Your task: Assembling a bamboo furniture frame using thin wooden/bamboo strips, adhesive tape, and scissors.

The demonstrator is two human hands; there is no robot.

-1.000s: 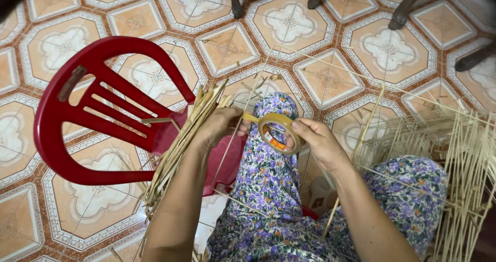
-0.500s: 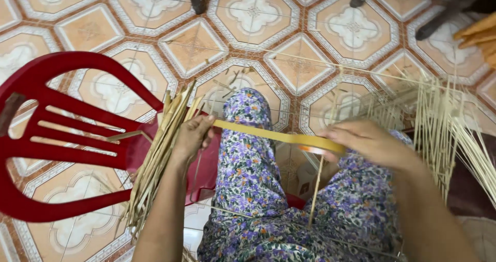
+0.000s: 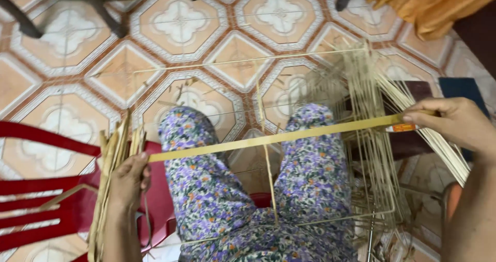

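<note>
Tiled floor (image 3: 170,29); hands stretch yellow tape (image 3: 268,138).

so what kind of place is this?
Probably a home used for handcraft: patterned floor tiles, a red plastic chair, and loose bundles of thin sticks beside the seated person.

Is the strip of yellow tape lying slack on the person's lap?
No, the yellow tape runs straight and taut above the knees, from the left hand at the bundle of reeds to the right hand.
</note>
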